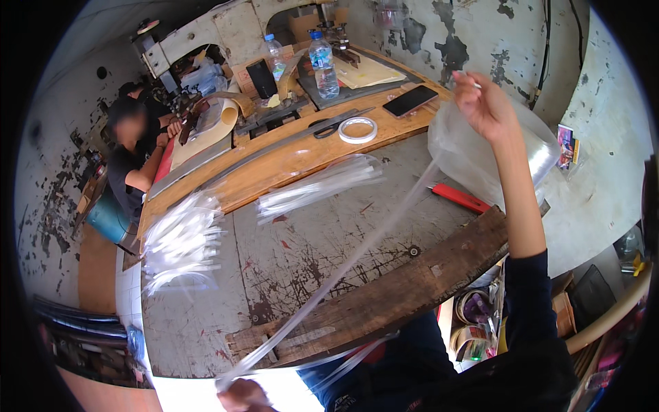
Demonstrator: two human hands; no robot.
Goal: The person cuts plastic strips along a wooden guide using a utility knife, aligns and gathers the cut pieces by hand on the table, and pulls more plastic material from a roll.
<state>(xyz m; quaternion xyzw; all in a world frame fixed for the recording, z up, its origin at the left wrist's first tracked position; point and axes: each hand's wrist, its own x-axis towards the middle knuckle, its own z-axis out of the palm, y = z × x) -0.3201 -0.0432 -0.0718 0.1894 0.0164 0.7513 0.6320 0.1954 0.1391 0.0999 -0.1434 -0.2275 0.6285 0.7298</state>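
Observation:
A long clear plastic strip point(364, 248) stretches diagonally over the worktable, from the clear plastic roll point(456, 147) at the far right down to the near edge. At its lower end my left hand point(245, 396) is closed around it, partly cut off by the picture's edge. Above the roll, my right hand point(486, 103) is raised with its fingers curled together. A small white bit shows at those fingers; I cannot make out what it is. A bundle of clear strips point(184, 244) lies at the table's left, and a second bundle point(319, 187) lies near the middle.
A red cutter point(461, 198) lies by the roll, behind a worn wooden plank point(384, 292). Along the raised wooden board sit a tape roll point(357, 130), scissors point(326, 128), a phone point(410, 101) and water bottles point(323, 65). Another person point(134, 147) works at the far left.

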